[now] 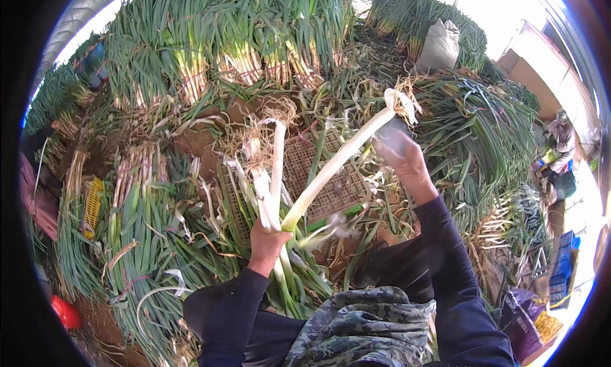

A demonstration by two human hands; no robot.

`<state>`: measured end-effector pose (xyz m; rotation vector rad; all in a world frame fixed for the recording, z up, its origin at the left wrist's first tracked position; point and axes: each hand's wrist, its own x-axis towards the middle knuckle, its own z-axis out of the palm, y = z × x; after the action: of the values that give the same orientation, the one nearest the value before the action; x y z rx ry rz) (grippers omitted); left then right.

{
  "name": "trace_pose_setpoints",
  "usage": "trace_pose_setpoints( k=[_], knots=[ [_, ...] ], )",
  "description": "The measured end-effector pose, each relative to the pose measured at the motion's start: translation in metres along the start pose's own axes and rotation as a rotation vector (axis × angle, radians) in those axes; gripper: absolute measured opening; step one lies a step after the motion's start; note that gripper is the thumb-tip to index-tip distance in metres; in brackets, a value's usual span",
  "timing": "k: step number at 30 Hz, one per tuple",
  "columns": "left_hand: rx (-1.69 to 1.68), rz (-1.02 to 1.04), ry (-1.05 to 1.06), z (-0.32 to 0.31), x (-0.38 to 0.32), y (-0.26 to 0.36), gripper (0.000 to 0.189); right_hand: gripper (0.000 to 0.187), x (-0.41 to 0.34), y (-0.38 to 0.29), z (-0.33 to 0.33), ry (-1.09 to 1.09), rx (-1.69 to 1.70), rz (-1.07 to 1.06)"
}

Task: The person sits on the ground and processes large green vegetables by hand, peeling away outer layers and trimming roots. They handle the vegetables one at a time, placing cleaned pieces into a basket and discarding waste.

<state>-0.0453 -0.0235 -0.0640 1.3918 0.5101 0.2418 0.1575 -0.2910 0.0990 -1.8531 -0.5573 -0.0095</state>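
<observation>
My left hand (268, 245) is closed round several green onion stalks (267, 195), whose rooted white ends point up and away from me. One thick white stalk (341, 159) leans out of that grip to the upper right, with its roots (405, 102) near my right hand. My right hand (398, 152) is blurred, just below those roots; whether its fingers are apart or closed does not show. Strips of peeled leaf (324, 231) hang blurred between the hands. Beyond them a plastic crate (329, 176) lies among loose leaves.
Tied green onion bundles (138, 176) lie at the left, and more stand at the back (238, 42). A heap of green onions (477, 123) is at the right, with a white sack (438, 46) behind. Another person (562, 140) is at the far right, near blue crates (562, 271).
</observation>
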Motion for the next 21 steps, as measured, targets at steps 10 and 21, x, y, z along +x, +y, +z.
trace_pose_setpoints(
  k=[10, 21],
  knots=[
    [0.242, -0.113, -0.106, 0.0, -0.005, 0.03, 0.029, 0.025, 0.081, -0.039, -0.063, 0.244, -0.768, -0.588],
    [0.304, 0.059, -0.052, 0.023, -0.018, 0.014, 0.058, 0.05, -0.058, 0.041, 0.111, 0.209, 0.252, -0.037]
  ],
)
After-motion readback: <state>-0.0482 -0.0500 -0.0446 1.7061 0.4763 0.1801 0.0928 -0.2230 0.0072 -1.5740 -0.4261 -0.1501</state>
